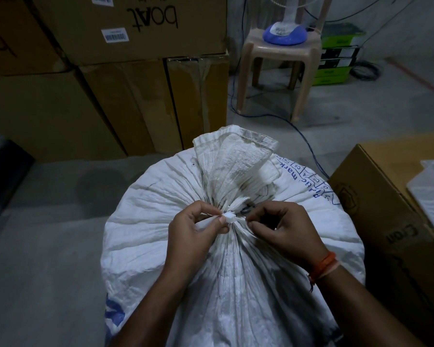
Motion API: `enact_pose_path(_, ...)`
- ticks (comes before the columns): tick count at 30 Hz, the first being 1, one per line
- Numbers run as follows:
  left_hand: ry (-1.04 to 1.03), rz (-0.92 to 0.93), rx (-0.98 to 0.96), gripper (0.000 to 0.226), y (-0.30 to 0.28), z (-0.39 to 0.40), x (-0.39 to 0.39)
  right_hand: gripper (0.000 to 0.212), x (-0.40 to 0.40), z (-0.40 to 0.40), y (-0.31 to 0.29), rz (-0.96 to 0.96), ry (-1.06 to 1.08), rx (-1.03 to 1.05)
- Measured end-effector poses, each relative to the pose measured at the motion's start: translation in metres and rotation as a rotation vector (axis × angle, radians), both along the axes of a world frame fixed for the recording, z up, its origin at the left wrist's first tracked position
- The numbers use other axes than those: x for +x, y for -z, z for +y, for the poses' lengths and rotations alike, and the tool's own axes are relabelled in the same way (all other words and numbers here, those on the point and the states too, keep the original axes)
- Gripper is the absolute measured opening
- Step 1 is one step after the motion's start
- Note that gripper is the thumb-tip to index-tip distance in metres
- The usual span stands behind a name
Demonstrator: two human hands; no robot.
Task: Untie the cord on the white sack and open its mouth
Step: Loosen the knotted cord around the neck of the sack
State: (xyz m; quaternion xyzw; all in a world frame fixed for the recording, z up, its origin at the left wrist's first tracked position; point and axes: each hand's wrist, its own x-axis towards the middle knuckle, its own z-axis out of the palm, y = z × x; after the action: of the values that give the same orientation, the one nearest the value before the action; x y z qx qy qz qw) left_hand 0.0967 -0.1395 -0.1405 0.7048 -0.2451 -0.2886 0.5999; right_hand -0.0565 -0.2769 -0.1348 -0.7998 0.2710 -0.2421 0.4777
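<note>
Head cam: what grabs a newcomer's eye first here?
The big white sack fills the lower centre, its neck gathered tight and still tied. The left hand and right hand pinch at the white knot from either side. Behind, stacked cardboard boxes fill the upper left, and a plastic stool carries a blue fan base.

Big white woven sack (231,246) standing upright on the floor, stuffed full, some blue print on its side. Neck's bunched tight into pleats with a white cord (229,218) knotted round it, so still tied. Above the knot the crumpled mouth flap fans up, closed.
</note>
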Motion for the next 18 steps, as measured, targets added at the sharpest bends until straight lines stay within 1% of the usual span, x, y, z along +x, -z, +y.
enact_pose_path(3, 0.0, -0.003, 0.014, 0.011, -0.001, 0.0, -0.001, 0.007, 0.003, 0.003, -0.001, 0.0, 0.011, 0.003)
enact_pose_path(10, 0.002, -0.022, 0.007, 0.011, -0.004, 0.001, -0.002, 0.013, -0.006, 0.002, -0.013, 0.029, -0.05, -0.072)
enact_pose_path(14, 0.0, -0.024, 0.01, 0.008, -0.006, 0.002, -0.003, 0.017, -0.01, 0.004, -0.014, 0.028, -0.018, -0.094)
enact_pose_path(18, -0.007, -0.007, 0.015, 0.011, -0.006, 0.005, -0.005, 0.008, -0.003, 0.01, -0.007, 0.021, 0.01, -0.079)
